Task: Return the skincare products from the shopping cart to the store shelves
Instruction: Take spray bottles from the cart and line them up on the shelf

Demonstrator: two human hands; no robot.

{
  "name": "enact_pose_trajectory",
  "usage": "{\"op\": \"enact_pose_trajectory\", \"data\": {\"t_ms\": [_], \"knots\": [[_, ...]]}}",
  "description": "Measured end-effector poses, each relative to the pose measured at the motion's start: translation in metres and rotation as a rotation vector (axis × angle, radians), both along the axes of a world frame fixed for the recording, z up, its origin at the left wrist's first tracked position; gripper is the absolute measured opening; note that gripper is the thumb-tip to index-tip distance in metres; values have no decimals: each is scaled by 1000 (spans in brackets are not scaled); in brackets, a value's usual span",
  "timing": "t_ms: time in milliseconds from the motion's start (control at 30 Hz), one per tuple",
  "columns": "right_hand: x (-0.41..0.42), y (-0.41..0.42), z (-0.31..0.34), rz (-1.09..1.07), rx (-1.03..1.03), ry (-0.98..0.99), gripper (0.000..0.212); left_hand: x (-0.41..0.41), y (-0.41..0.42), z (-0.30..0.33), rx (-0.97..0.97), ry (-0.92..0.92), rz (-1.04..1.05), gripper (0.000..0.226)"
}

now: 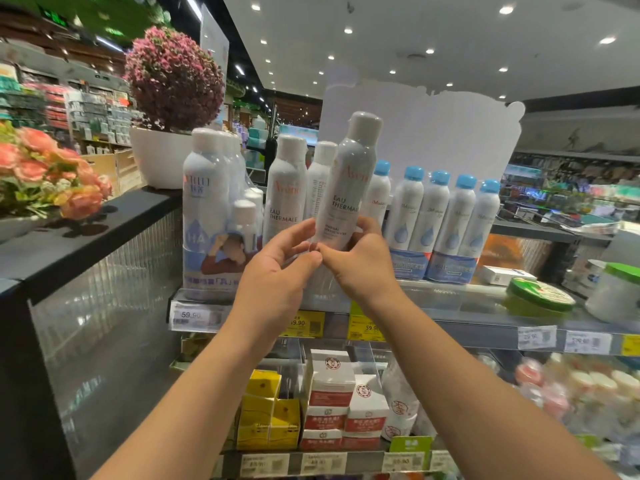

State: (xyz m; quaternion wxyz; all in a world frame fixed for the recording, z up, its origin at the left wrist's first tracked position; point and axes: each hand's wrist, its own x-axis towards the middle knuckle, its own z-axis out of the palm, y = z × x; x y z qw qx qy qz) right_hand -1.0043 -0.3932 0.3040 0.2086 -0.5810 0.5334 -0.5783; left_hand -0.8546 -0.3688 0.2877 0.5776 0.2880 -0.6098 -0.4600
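Observation:
A tall white spray can (349, 181) with orange lettering and a white cap is tilted to the right above the top shelf (450, 299). My right hand (360, 261) grips its lower end. My left hand (280, 268) touches the can's base with relaxed fingers, its thumb meeting my right thumb. Two matching white cans (285, 192) stand on the shelf just behind and to the left. No shopping cart is in view.
Blue-capped white bottles (446, 216) line the shelf to the right, and a wrapped bottle pack (211, 216) stands to the left. Green-lidded jars (540, 294) sit at far right. Red and yellow boxes (332, 407) fill the lower shelf. A dark counter (86, 233) holds flower pots.

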Motion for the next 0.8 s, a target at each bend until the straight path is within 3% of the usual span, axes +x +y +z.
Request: {"op": "enact_pose_trajectory", "data": {"t_ms": [300, 467, 800], "knots": [[4, -12, -10, -17, 49, 28, 68, 1, -3, -3, 29, -53, 2, 57], [6, -11, -13, -7, 84, 24, 82, 2, -4, -3, 41, -76, 7, 60], [3, -8, -20, -21, 87, 0, 57, -5, -9, -8, 44, -135, 23, 63]]}}
